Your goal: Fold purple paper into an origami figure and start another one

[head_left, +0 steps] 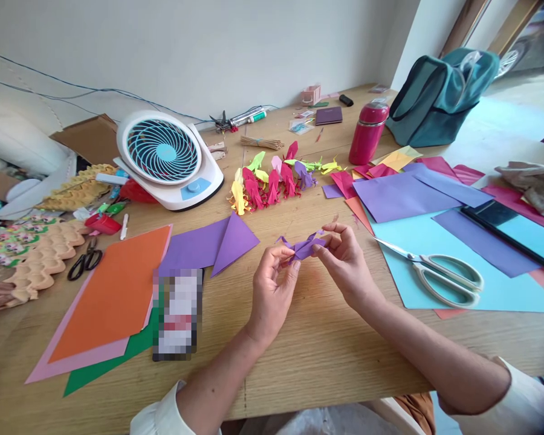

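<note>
A small folded purple paper piece (pixel 304 246) is held up between my two hands over the wooden table. My left hand (pixel 275 290) pinches its left end between thumb and fingers. At its right end, my right hand (pixel 347 263) grips it the same way. Thin curled strips stick out at the piece's left and upper right. Beyond my hands lies a cluster of folded paper figures (pixel 272 184) in red, yellow, green, pink and purple. Left of my left hand is a partly folded purple sheet (pixel 194 246).
White-handled scissors (pixel 451 281) lie on light blue paper (pixel 390 284) at the right. Orange paper (pixel 113 290) and a phone (pixel 179 314) are at the left. Farther back stand a white fan (pixel 167 160), a red bottle (pixel 369 133) and a teal bag (pixel 439 96).
</note>
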The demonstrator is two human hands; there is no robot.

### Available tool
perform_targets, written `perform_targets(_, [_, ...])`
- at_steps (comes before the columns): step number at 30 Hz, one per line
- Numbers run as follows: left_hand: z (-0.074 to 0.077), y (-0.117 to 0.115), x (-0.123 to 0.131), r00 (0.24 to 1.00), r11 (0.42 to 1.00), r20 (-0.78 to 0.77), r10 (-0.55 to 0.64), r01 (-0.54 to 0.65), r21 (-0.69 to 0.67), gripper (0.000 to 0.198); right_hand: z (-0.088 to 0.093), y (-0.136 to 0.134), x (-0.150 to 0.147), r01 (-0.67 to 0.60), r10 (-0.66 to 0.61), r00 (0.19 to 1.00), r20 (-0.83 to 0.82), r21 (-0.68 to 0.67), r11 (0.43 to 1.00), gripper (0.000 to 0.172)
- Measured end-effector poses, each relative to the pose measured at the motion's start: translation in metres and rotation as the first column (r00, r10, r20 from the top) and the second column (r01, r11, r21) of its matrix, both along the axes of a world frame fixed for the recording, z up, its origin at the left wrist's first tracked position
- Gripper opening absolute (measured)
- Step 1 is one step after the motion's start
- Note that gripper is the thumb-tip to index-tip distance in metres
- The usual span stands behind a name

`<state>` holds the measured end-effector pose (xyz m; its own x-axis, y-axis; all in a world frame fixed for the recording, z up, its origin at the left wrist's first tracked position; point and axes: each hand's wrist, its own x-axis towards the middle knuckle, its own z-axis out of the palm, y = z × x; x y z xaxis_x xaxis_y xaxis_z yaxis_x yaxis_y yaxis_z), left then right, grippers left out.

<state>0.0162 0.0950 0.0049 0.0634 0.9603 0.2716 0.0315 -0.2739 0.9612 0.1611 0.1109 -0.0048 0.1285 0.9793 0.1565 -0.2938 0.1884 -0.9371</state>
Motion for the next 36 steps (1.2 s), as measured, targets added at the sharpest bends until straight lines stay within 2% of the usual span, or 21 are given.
perform_targets(6, [-0.006, 0.005, -0.003, 0.999, 1.0, 0.048, 0.015, -0.016, 0.013, 0.007, -0.009, -0.005, -0.01, -0.035, 0.033, 0.995, 0.096, 0.022, 0.999, 0.037])
perform_targets(9, [-0.006, 0.006, -0.007, 0.998, 0.998, 0.008, 0.056, -0.056, 0.024, 0.007, -0.004, -0.008, -0.006, -0.016, -0.003, 0.973, 0.232, 0.082, 0.997, 0.037])
perform_targets(11, [-0.004, 0.006, -0.009, 0.994, 0.995, -0.052, 0.093, -0.091, 0.029, 0.007, 0.003, -0.01, -0.001, 0.055, -0.125, 0.914, 0.386, 0.188, 0.981, 0.034])
perform_targets(13, [0.0, 0.005, -0.011, 0.985, 0.991, -0.117, 0.128, -0.122, 0.053, 0.007, 0.011, -0.012, 0.005, 0.096, -0.283, 0.794, 0.537, 0.349, 0.932, 0.023])
perform_targets(16, [0.005, 0.004, -0.012, 0.971, 0.984, -0.18, 0.158, -0.139, 0.114, 0.009, 0.019, -0.014, 0.01, 0.021, -0.37, 0.66, 0.653, 0.477, 0.879, 0.015])
perform_targets(20, [0.006, 0.004, -0.01, 0.973, 0.983, -0.187, 0.136, -0.11, 0.145, 0.015, 0.017, -0.014, 0.009, -0.054, -0.381, 0.602, 0.701, 0.512, 0.857, 0.011])
perform_targets(26, [0.007, 0.003, -0.008, 0.988, 0.987, -0.103, 0.113, -0.099, 0.129, 0.013, 0.01, -0.016, 0.008, -0.109, -0.44, 0.529, 0.726, 0.572, 0.813, 0.016])
perform_targets(32, [0.013, 0.002, -0.009, 1.0, 0.998, -0.01, 0.025, -0.025, 0.052, 0.011, 0.009, -0.015, 0.01, -0.111, -0.464, 0.504, 0.728, 0.587, 0.802, 0.017])
perform_targets(36, [0.012, 0.002, -0.009, 0.998, 0.997, 0.018, 0.064, -0.065, 0.035, 0.005, 0.009, -0.015, 0.01, -0.136, -0.458, 0.498, 0.736, 0.588, 0.797, 0.016])
